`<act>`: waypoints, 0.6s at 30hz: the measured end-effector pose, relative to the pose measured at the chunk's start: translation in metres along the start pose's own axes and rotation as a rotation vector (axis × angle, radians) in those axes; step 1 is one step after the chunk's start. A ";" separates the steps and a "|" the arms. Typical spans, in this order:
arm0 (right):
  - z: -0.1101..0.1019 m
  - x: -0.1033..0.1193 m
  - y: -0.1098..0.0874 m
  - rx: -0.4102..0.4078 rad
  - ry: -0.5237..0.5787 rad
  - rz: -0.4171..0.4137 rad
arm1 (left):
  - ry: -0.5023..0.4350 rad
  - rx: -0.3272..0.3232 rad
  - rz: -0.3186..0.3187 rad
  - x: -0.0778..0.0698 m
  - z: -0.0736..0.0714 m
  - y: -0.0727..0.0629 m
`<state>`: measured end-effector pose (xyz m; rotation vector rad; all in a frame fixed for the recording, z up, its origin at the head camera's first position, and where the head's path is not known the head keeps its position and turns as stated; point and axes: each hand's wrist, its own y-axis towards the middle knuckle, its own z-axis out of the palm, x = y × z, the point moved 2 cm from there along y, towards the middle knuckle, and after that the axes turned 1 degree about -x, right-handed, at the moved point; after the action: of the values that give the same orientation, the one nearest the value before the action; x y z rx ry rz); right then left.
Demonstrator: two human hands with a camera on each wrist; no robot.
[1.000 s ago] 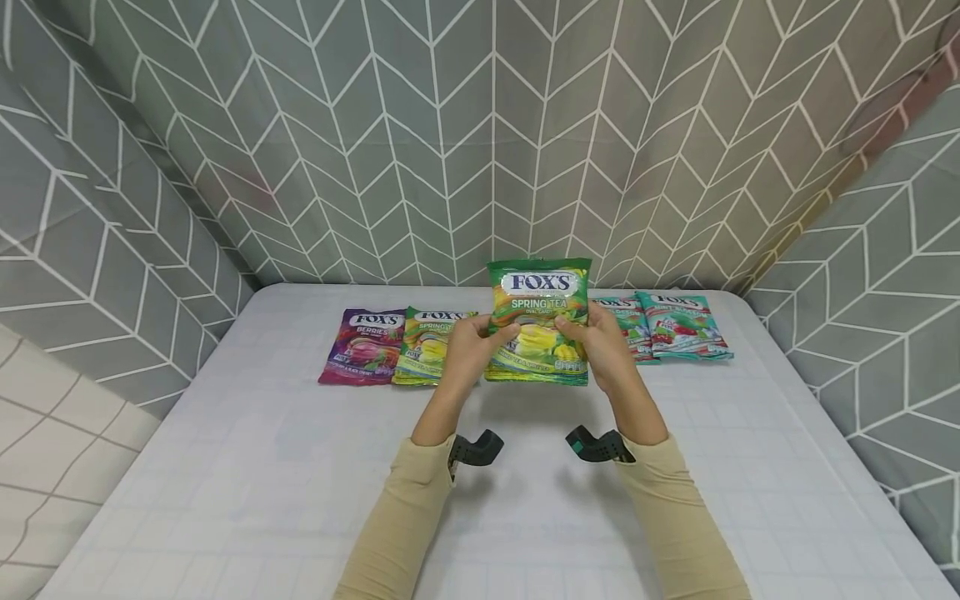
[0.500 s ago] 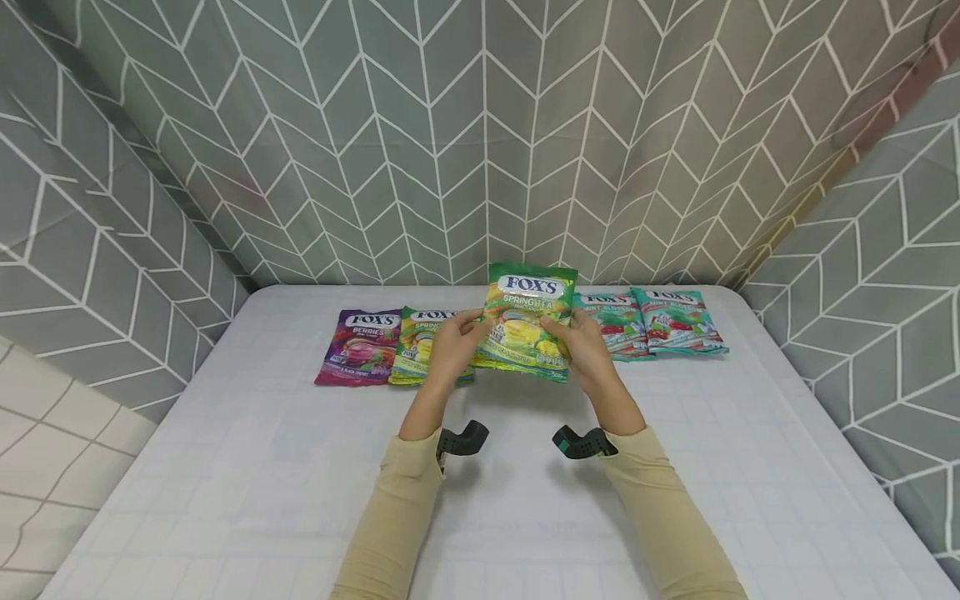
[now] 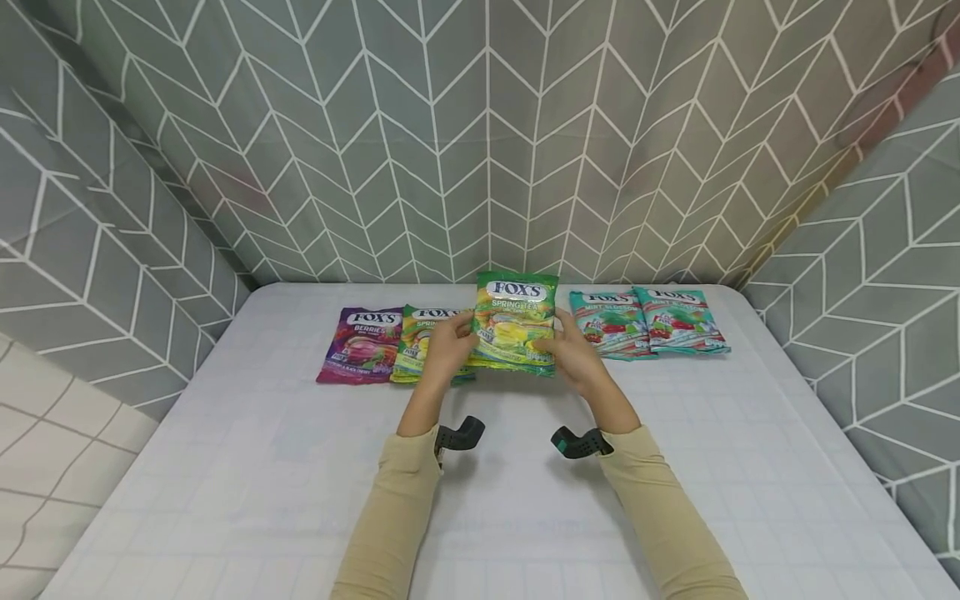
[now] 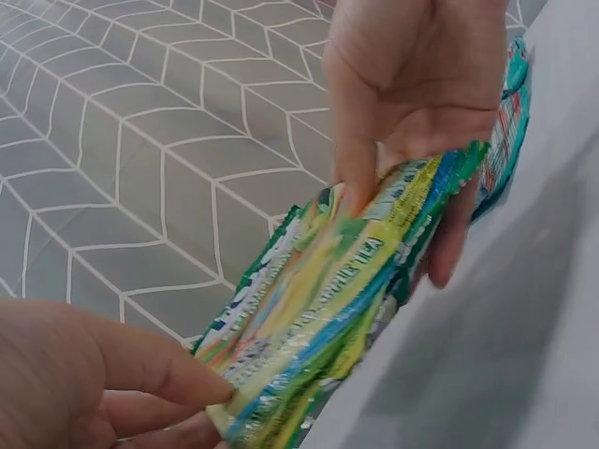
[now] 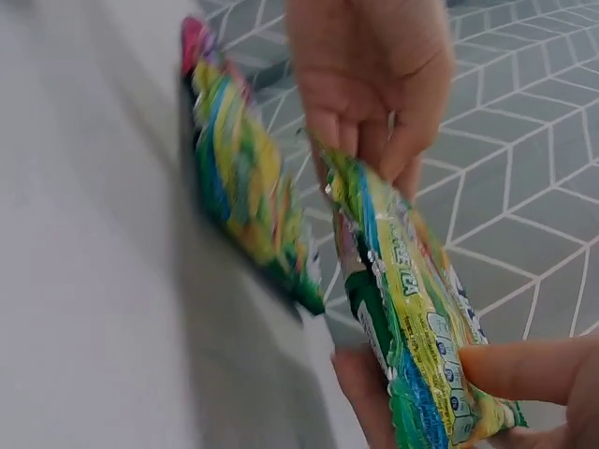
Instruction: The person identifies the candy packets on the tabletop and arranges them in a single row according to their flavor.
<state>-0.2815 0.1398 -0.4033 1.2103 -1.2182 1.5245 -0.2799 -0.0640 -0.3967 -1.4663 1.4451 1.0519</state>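
A green and yellow Fox's Spring Tea candy bag (image 3: pixel 514 323) is held upright above the table, printed front towards me. My left hand (image 3: pixel 447 347) pinches its left edge, thumb in front. On the opposite edge my right hand (image 3: pixel 576 357) grips the bag, its thumb pressing the lower front. A yellow strip shows at its lower left; I cannot tell whether a second bag sits behind. Another Spring Tea bag (image 3: pixel 411 354) lies just left, partly covered by my left hand. Both wrist views show the held bag (image 4: pixel 318 290) stretched between the two hands.
A purple Berries bag (image 3: pixel 358 354) lies at the row's left end, touching the Spring Tea bag there. Two teal Mint Blossom bags (image 3: pixel 611 329) overlap at the right. The white table (image 3: pixel 300 483) ends at a grey chevron-patterned curtain (image 3: pixel 465 150).
Both hands have moved left and slightly lower with the Spring Tea bag. It tilted at half a second ago and stands straighter now. More of the left Mint Blossom bag shows.
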 end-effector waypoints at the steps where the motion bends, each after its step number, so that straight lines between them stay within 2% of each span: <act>1: 0.000 -0.001 0.000 0.000 -0.032 0.003 | 0.021 0.008 0.005 0.001 0.000 0.001; 5: -0.002 -0.004 0.001 -0.005 -0.107 0.046 | 0.104 0.031 0.021 0.004 0.002 0.002; 10: -0.002 -0.009 0.004 -0.013 -0.120 0.121 | 0.195 0.032 0.035 0.010 0.004 0.003; 13: -0.001 -0.012 0.006 0.000 -0.152 0.114 | 0.234 0.024 0.033 0.012 0.005 0.003; 18: -0.002 -0.014 0.007 -0.005 -0.335 0.074 | 0.276 0.034 0.023 0.012 0.006 0.003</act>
<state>-0.2860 0.1394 -0.4185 1.4738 -1.4962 1.4054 -0.2828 -0.0621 -0.4099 -1.6223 1.6661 0.8580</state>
